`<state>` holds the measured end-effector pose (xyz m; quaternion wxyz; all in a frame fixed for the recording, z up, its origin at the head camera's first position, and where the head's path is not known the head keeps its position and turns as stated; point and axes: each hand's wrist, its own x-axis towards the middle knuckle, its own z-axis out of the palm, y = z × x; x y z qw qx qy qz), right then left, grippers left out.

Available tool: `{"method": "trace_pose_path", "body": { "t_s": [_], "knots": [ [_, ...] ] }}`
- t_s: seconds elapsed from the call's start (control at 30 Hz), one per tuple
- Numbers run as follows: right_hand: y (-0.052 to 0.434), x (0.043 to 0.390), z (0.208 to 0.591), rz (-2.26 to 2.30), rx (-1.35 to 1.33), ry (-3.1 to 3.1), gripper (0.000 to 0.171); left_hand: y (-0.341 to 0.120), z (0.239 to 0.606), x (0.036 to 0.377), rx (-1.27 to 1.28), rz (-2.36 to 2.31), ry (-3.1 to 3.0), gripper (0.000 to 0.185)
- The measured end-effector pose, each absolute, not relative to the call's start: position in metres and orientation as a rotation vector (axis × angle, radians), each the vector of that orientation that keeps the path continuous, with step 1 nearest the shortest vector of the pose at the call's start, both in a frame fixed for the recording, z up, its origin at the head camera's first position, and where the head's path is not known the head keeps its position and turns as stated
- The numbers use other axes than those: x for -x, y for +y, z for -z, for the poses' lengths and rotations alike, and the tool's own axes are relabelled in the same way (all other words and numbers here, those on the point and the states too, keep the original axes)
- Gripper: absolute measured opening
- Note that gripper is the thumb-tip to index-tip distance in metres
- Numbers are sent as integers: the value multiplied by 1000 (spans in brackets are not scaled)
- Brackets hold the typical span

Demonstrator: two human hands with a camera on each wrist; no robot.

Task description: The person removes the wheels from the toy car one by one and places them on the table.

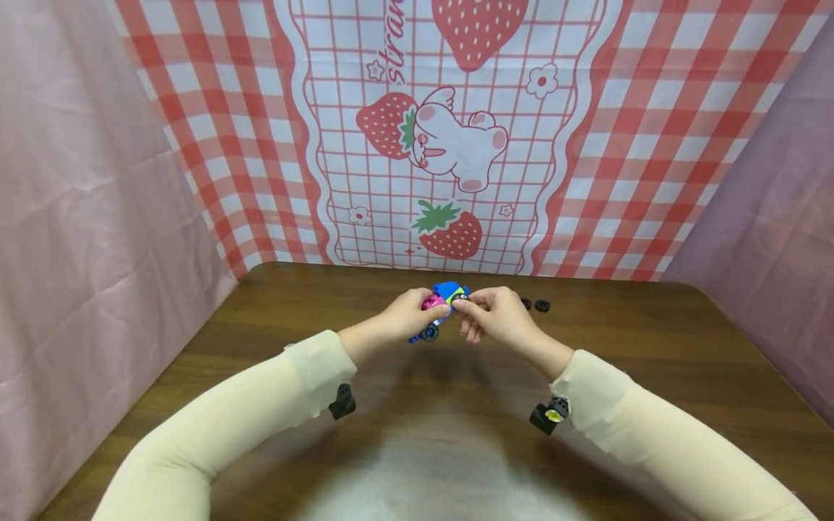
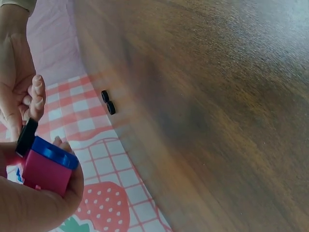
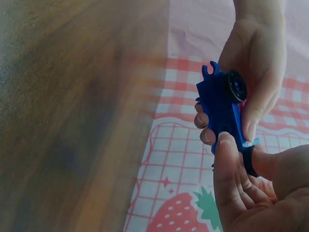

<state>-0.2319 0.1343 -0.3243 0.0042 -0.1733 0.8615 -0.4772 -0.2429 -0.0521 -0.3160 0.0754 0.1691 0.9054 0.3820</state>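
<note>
A small toy car [image 1: 444, 302] with a blue base, pink body and black wheels is held above the brown table [image 1: 417, 405]. My left hand [image 1: 409, 315] grips the toy car's [image 2: 46, 166] pink body. My right hand [image 1: 490, 312] pinches a black wheel [image 1: 460, 298] at the car's front end. In the right wrist view the blue underside [image 3: 221, 107] shows one mounted wheel [image 3: 235, 86], and my right fingers [image 3: 227, 164] hold a second wheel [image 3: 248, 159] against it. Two loose black wheels [image 1: 536, 305] lie on the table just right of my right hand, the same two wheels [image 2: 108, 102] showing in the left wrist view.
A red-checked strawberry cloth [image 1: 456, 130] hangs behind the table. Pink fabric [image 1: 78, 217] closes off the left side and purple fabric [image 1: 782, 217] the right. Bare wood stretches between my forearms and the near edge.
</note>
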Motion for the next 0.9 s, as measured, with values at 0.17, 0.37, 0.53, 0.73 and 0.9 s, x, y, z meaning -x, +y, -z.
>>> {"method": "trace_pose_path", "body": {
  "t_s": [0.17,0.37,0.53,0.73,0.9],
  "knots": [
    [126,230,322,1456,539,2789,33,-53,317,246,-419,-1140,2745,44],
    [120,228,323,1434,532,2872,33,-55,319,247,-397,-1166,2751,45],
    [117,226,323,1410,597,2963,32,-54,316,244,-363,-1167,2747,37],
    [121,227,317,1443,607,2917,30,-56,309,246,-400,-1202,2724,36],
    [124,228,317,1634,499,2874,25,-56,306,246,-373,-1236,2692,38]
  ]
}}
